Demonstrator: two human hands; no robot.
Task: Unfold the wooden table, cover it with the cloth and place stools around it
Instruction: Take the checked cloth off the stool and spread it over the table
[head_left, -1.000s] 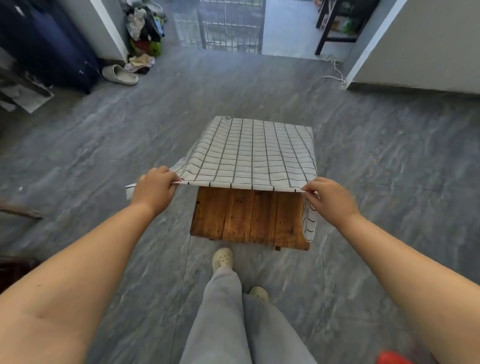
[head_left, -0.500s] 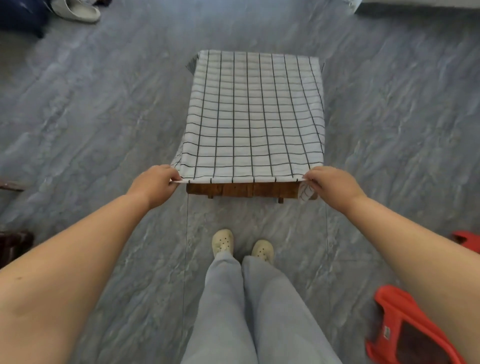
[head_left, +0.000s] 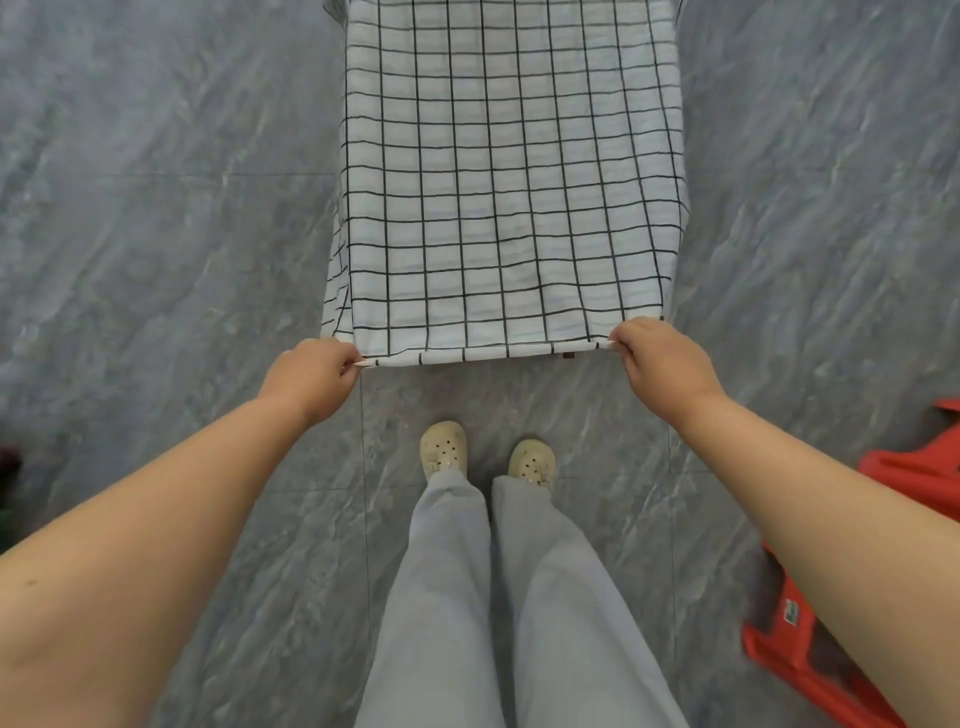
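Observation:
A white cloth with a black grid (head_left: 509, 182) lies spread over the wooden table, whose top is hidden; only a small brown bit of wood (head_left: 569, 356) shows under the near hem. My left hand (head_left: 311, 376) pinches the cloth's near left corner. My right hand (head_left: 660, 358) pinches the near right corner. The near hem is stretched straight between both hands, just past the table's near edge. The cloth hangs down a little along the left side.
Grey marbled floor tiles (head_left: 156, 208) surround the table. A red plastic stool (head_left: 810, 639) lies on the floor at the right, partly behind my right forearm. My feet in pale clogs (head_left: 441, 449) stand just in front of the table.
Both hands have pulled the cloth's near hem toward me, so the bare wood seen earlier is now covered. The view has tilted down toward my feet.

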